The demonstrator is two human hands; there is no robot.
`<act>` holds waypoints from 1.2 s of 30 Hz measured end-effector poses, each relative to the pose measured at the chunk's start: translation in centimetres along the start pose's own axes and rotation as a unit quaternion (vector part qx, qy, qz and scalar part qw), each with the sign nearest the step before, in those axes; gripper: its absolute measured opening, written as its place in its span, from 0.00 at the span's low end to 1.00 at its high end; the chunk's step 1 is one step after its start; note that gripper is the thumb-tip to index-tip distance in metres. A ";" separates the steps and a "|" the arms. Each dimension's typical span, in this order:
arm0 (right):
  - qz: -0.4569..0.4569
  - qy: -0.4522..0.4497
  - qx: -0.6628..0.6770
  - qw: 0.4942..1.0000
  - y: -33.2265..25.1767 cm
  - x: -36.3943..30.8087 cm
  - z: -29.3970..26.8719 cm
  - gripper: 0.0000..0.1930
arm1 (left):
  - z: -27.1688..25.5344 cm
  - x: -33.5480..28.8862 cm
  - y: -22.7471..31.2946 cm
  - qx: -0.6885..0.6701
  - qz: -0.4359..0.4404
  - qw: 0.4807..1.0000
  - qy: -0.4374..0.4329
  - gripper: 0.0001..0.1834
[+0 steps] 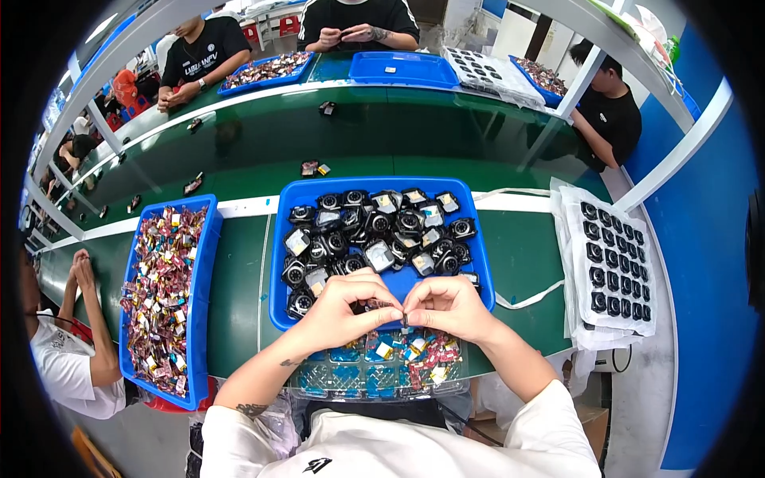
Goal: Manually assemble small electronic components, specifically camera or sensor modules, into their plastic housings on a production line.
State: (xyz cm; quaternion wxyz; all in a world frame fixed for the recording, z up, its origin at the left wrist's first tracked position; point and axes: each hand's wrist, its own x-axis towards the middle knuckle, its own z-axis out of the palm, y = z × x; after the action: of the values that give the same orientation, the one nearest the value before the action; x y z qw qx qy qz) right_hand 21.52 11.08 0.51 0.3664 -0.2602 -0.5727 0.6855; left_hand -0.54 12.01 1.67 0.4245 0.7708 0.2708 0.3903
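My left hand [351, 304] and my right hand [450, 307] meet at the near edge of a blue tray [279, 263], fingertips almost touching. Both are closed in a pinch around a small dark piece [404, 320] whose kind the fingers hide. A bit of reddish material shows under the left fingers. Round black camera-like modules [378, 255], some with silver-white rectangular faces, lie piled in the tray beyond my hands. Below my wrists, a clear compartmented plastic tray [327, 384] bears small red, yellow and white parts [434, 354], mostly at its right side.
A long blue bin [209, 263] full of small reddish parts [163, 295] stands left. White trays [586, 319] with rows of black pieces are stacked right. Loose modules [311, 168] lie on the green conveyor [382, 131]. Co-workers sit at the left and across, another person at the far right.
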 end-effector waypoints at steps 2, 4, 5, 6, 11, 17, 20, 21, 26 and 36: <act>-0.015 -0.008 -0.014 1.000 -0.1 0.0 0.0 0.05 | 0.1 0.0 0.3 -0.003 -0.006 1.000 -0.002 0.04; -0.034 -0.016 -0.034 0.999 -0.1 0.1 -0.2 0.05 | 0.1 0.2 0.1 -0.005 -0.006 1.000 -0.005 0.04; -0.049 -0.017 -0.051 0.997 0.1 0.1 -0.2 0.05 | 0.1 0.1 0.0 -0.004 -0.013 1.000 -0.005 0.04; -0.046 -0.025 -0.063 0.997 0.1 0.1 -0.2 0.05 | 0.1 0.1 0.0 -0.005 -0.013 1.000 -0.001 0.04; -0.045 -0.035 -0.081 0.995 -0.1 0.1 -0.3 0.04 | 0.1 0.3 0.0 -0.009 0.000 1.000 -0.008 0.04; -0.068 0.005 -0.105 0.992 -0.3 -0.3 -0.2 0.04 | 0.1 -0.1 0.4 -0.021 -0.042 0.997 0.056 0.04; -0.104 0.006 -0.094 0.990 -0.7 -0.5 -0.5 0.04 | 0.0 -0.3 0.1 -0.025 -0.033 0.990 0.134 0.03; -0.110 0.002 -0.087 0.990 -0.5 -0.4 -0.4 0.04 | -0.2 -0.5 0.0 -0.028 -0.042 0.986 0.159 0.03; -0.205 -0.105 -0.344 0.910 -1.5 0.0 1.0 0.08 | -0.6 -0.3 -0.1 -0.063 -0.034 0.966 0.250 0.03; -0.215 -0.085 -0.517 0.824 -2.9 1.7 0.9 0.14 | -0.9 -0.2 -0.4 -0.087 -0.039 0.957 0.273 0.04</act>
State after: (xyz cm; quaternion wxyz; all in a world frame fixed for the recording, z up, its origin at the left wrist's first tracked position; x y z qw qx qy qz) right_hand 20.39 12.09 3.63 0.2656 -0.2228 -0.9137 0.2121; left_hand -1.44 12.43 1.51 0.4148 0.5838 0.3712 0.5910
